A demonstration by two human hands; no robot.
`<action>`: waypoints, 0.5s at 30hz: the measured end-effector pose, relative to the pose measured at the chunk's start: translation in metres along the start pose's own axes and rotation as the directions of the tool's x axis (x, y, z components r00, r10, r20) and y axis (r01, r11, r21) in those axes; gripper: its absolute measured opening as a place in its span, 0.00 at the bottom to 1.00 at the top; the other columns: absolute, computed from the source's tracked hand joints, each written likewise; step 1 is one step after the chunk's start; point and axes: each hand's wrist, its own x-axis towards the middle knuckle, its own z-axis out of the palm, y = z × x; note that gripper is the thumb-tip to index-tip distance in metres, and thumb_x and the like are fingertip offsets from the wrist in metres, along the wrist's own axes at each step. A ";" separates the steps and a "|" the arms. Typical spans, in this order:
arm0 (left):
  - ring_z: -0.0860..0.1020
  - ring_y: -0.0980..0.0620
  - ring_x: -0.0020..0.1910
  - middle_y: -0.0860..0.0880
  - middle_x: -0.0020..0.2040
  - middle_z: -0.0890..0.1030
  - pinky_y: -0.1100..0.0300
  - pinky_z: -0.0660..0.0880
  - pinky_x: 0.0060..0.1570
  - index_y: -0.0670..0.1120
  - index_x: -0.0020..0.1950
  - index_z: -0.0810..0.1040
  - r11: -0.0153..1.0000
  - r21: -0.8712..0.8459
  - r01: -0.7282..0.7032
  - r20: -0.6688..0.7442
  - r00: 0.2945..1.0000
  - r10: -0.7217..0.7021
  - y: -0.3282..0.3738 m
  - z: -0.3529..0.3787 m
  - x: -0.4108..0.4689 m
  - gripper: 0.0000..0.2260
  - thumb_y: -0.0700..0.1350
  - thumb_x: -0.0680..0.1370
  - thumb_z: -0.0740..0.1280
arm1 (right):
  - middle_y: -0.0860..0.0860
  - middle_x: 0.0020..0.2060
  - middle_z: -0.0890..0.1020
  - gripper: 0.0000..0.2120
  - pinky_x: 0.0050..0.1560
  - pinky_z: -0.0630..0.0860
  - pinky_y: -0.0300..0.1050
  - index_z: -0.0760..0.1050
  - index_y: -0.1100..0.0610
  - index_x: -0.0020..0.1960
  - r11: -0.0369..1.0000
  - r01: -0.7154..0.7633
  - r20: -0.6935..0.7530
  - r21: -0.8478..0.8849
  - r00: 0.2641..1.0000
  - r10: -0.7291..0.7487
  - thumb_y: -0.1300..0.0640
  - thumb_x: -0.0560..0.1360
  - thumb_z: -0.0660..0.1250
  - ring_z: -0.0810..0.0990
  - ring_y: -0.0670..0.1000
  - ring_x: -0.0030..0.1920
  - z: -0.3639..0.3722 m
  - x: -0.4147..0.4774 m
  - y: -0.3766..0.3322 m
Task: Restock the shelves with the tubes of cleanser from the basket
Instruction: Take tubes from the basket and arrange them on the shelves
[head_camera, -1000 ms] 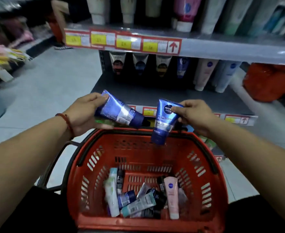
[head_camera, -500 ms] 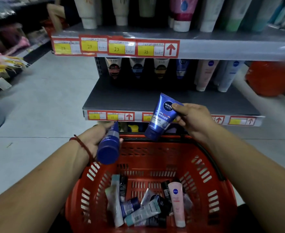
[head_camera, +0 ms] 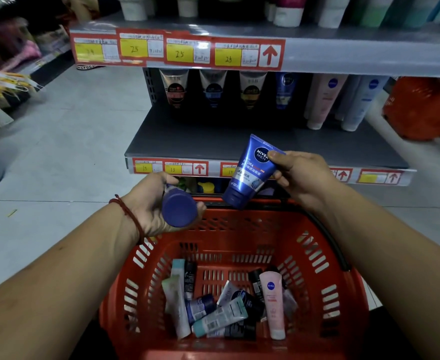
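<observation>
Your left hand (head_camera: 148, 203) has swung its gripped dark-blue tube (head_camera: 179, 209) cap-end toward you, right hand (head_camera: 300, 175) pinches the Nivea Men tube (head_camera: 251, 175) cap-down near the shelf (head_camera: 200, 141): both ready to shelve.

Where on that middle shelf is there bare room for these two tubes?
Bare: the front of the middle shelf, between its price strip and the back row of tubes. Crowded: that back row and the basket floor.
</observation>
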 end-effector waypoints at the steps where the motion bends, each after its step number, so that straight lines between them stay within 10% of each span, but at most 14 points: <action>1: 0.82 0.39 0.37 0.32 0.52 0.78 0.48 0.83 0.35 0.39 0.71 0.62 1.000 0.005 -0.016 -0.010 1.000 0.016 0.000 -0.001 0.001 0.26 0.47 0.76 0.64 | 0.58 0.30 0.75 0.07 0.22 0.61 0.36 0.76 0.64 0.41 1.000 -0.003 -0.003 -0.001 1.000 0.003 0.64 0.77 0.69 0.66 0.47 0.25 0.000 -0.001 0.000; 15: 0.83 0.44 0.37 0.38 0.42 0.81 0.54 0.83 0.29 0.38 0.57 0.71 0.900 0.181 -0.396 -0.005 0.915 0.404 -0.011 0.016 0.000 0.07 0.39 0.81 0.61 | 0.57 0.31 0.80 0.05 0.24 0.66 0.37 0.78 0.64 0.45 0.995 0.048 -0.010 -0.088 0.999 -0.049 0.63 0.76 0.71 0.70 0.49 0.28 -0.004 -0.007 0.001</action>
